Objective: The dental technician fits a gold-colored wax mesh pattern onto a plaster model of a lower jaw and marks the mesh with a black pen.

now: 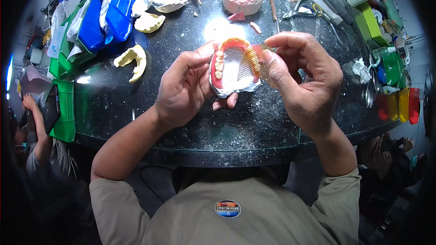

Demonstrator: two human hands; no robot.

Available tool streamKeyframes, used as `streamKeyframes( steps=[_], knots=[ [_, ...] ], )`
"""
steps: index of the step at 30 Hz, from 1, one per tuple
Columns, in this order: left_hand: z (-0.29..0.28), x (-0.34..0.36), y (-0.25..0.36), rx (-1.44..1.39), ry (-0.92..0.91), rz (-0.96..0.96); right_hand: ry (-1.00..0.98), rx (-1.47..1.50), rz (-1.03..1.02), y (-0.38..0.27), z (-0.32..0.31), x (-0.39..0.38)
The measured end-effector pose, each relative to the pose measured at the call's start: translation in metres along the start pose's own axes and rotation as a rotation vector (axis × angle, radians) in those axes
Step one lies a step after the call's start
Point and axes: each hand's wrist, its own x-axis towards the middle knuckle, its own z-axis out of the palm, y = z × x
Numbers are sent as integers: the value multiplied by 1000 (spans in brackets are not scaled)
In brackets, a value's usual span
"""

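Note:
My left hand (184, 81) grips a white plaster dental model (231, 86) carrying a pink denture base (216, 79) with cream teeth along its left side, its fingertips showing beneath the model. My right hand (306, 79) pinches an amber, finely perforated mesh piece (254, 61) between thumb and forefinger, held over the model's right side. A bright glare lies just behind the model.
Blue bins (118, 18) and green bins (63, 109) line the left, near yellow plaster casts (131, 63). A pink-stained flask (242, 0), scissors (299, 11) and coloured containers (399, 104) stand behind and right. Co-workers (38, 127) sit at the far left and right.

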Motion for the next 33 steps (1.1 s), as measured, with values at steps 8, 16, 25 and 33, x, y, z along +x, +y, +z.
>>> streamKeyframes(
  steps=[8,16,25,33],
  knots=[
    [8,6,-3,208,115,181,-330,370,210,5,8,-5],
    [12,5,-1,317,126,197,-419,530,306,-1,7,-5],
    [16,4,-3,471,160,250,-418,643,412,2,5,0],
    [16,9,0,444,232,293,-370,697,381,-4,5,-2]
  ],
)
